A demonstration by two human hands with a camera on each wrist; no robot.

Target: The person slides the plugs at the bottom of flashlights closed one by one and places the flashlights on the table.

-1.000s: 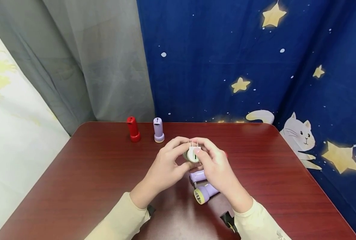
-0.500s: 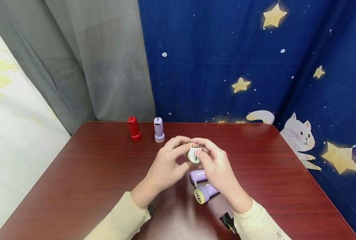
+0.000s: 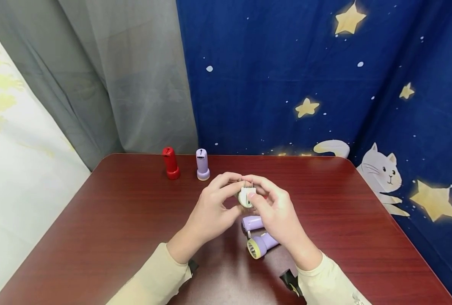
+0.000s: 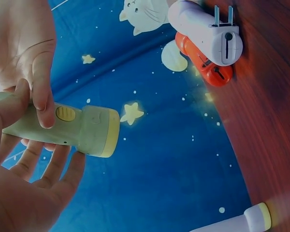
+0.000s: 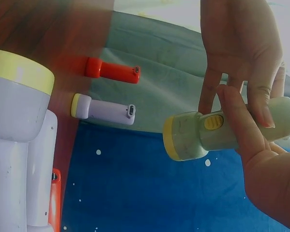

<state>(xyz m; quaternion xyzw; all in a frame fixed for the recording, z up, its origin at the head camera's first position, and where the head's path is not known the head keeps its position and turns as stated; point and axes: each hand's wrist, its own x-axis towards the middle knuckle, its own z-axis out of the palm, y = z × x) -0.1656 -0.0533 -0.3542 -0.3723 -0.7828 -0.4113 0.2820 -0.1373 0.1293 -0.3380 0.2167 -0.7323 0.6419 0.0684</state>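
Both hands hold a pale green flashlight (image 3: 244,199) with a yellow rim and a yellow switch, above the table. Its tail end, with two metal plug prongs, faces the head camera. My left hand (image 3: 212,207) grips the body from the left, fingers curled round it. From the other side my right hand (image 3: 277,212) holds it, the thumb pressing on the white tail end by the prongs. In the left wrist view the lamp end of the green flashlight (image 4: 82,126) points right, its switch uncovered. The fingers hide part of the body.
A red flashlight (image 3: 170,163) and a purple flashlight (image 3: 202,165) stand on their lamp ends at the back left of the brown table (image 3: 115,220). Two purple flashlights (image 3: 262,245) lie below my right hand. Another red flashlight (image 5: 55,200) lies beyond them, mostly hidden.
The plug prongs show shorter above the tail end than a second ago, and my right thumb has shifted slightly on it. Both hands keep their hold; the other flashlights have not moved.
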